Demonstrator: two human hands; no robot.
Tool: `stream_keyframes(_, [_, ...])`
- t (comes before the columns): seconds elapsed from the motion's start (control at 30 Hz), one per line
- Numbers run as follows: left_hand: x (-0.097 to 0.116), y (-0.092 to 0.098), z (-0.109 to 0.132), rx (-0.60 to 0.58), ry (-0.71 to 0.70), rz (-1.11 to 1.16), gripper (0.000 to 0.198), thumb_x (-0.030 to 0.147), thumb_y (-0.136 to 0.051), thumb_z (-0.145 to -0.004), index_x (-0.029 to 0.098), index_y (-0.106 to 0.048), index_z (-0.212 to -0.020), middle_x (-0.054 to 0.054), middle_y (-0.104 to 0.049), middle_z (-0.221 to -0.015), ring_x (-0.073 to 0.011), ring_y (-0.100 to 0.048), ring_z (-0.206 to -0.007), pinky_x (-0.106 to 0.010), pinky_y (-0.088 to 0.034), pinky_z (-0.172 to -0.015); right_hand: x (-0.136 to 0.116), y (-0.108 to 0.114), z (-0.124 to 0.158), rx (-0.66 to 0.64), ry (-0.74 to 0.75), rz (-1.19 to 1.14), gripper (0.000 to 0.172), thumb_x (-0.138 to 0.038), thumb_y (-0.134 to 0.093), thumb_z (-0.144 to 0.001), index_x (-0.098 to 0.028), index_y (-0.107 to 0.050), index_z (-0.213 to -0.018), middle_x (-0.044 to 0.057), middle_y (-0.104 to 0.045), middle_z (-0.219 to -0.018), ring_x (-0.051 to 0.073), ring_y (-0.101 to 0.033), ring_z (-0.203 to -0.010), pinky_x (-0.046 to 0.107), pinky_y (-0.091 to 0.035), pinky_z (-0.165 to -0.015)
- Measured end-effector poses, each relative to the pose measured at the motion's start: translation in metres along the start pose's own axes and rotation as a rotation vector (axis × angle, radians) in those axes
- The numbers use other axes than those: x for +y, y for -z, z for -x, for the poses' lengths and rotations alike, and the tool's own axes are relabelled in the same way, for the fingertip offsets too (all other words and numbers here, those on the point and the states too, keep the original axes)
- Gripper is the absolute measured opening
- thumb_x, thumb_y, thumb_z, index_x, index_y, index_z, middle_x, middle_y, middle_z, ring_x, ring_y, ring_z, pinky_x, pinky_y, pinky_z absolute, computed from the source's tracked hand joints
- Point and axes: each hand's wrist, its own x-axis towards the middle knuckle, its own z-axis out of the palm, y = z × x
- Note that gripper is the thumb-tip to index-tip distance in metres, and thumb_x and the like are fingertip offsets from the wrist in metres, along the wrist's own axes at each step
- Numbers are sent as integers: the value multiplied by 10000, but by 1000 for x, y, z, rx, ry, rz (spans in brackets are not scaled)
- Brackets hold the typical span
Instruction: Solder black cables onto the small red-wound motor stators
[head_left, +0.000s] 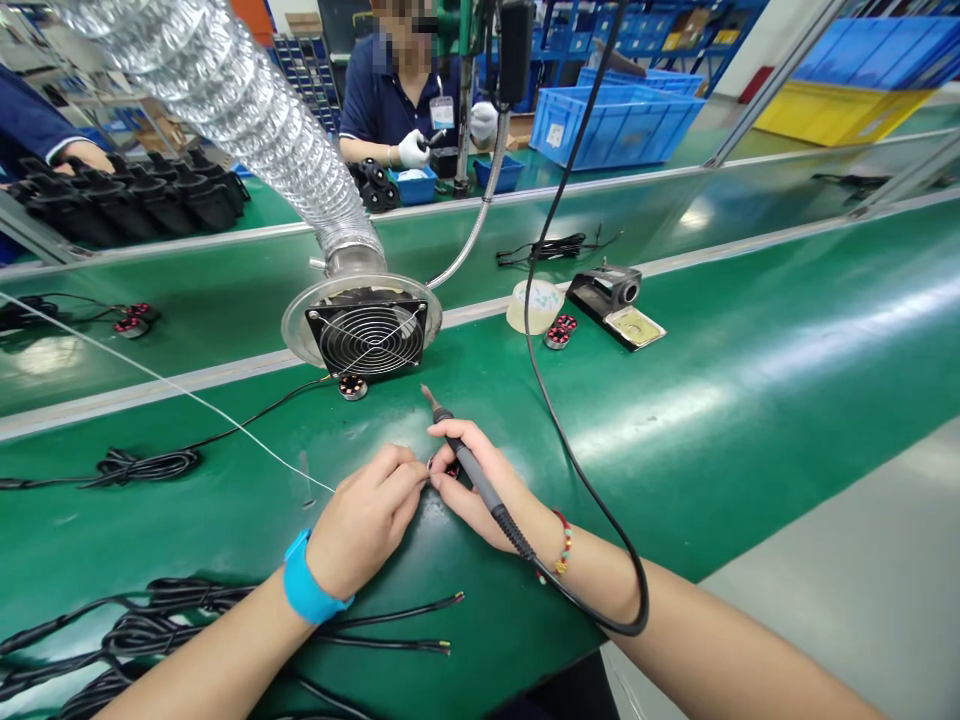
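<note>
Soldering iron: a slim black soldering iron [472, 470] is lying slantwise across the right hand, its bare metal tip pointing up and away towards the fan, and its thick black cord is looping back past the wrist.
Small round part: a small round part [448, 468], dark with a red and silver edge, is showing only partly between the fingers; its detail is too small to tell.
Surface: a long green surface [750, 380] is running across the view, carrying a bundle of black cable [142, 465] at the left and an iron stand [613, 295] further back at the right.
Fan: a black grilled fan [369, 335] is standing just beyond the hands, joined to a silver ribbed duct [247, 110].
Room: a co-worker [397, 100] in white gloves is sitting at the far side, with blue crates [622, 120] standing behind.
Right hand: the right hand [480, 490] is resting on the surface, its fingers curling around the soldering iron like a pen.
Left hand: the left hand [367, 525] is lying knuckles up, fingertips pressed together and pinching the near edge of the small round part.
Position: the small round part is sitting on the surface between the two hands, touching both, directly under the shaft of the soldering iron.
Solder wire: a thin pale solder wire [187, 395] is stretching in from the left and ending at the left hand.
</note>
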Motion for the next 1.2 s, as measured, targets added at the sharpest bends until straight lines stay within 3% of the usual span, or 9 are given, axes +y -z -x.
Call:
stream_keyframes(0.17, [-2, 5, -5, -36, 176, 208, 182, 115, -439, -904, 182, -585, -817, -23, -586, -822, -115, -584, -762, -220, -478, -706, 2, 2, 3, -36, 168, 187, 439, -56, -487, -792, -230, -462, -1194, 19, -679, -918, 200, -570, -942, 392, -436, -888])
stream_keyframes(0.3, [-10, 8, -8, -129, 329, 278, 169, 165, -443, -869, 173, -569, -757, -40, -567, -816, -151, -567, -768, -272, -463, -705, 5, 3, 3, -80, 211, 225, 545, -5, -445, -755, -218, -422, -1256, 48, -678, -1057, 211, -544, -993, 395, -446, -887])
stream_keyframes(0.47, [-15, 9, -10, -193, 435, 334, 137, 176, -433, -815, 182, -531, -719, -33, -543, -796, -168, -535, -751, -302, -433, -698, 9, 2, -1, -63, 252, 207, 489, -25, -502, -783, -236, -456, -1221, 20, -677, -930, 204, -538, -938, 383, -452, -870])
stream_keyframes(0.7, [-15, 9, -11, -209, 463, 363, 126, 174, -425, -780, 181, -523, -701, -20, -517, -768, -153, -500, -702, -292, -400, -667, 11, -3, -7, -49, 305, 281, 416, -62, -543, -812, -239, -480, -1183, 10, -678, -845, 206, -545, -863, 375, -451, -811])
stream_keyframes(0.87, [-15, 9, -12, -230, 470, 380, 136, 176, -431, -783, 175, -544, -708, -19, -518, -776, -137, -484, -665, -275, -387, -629, 11, -7, -8, 75, 165, 224, 355, -96, -507, -854, -216, -477, -1187, 12, -641, -825, 185, -560, -866, 365, -482, -851])
stream_keyframes(1.1, [-13, 7, -11, -223, 431, 369, 128, 148, -439, -775, 176, -534, -693, -15, -519, -753, -129, -477, -639, -266, -386, -615, 10, -4, -6, 78, 145, 173, 407, -96, -521, -835, -231, -478, -1217, 14, -668, -888, 183, -588, -928, 378, -493, -892])
stream_keyframes(1.2, [-11, 5, -11, -209, 428, 357, 120, 130, -447, -767, 177, -529, -694, -15, -528, -758, -127, -482, -646, -265, -388, -620, 6, 5, -4, 111, 85, 116, 351, -129, -478, -887, -230, -491, -1223, 0, -691, -839, 163, -639, -877, 367, -504, -892])
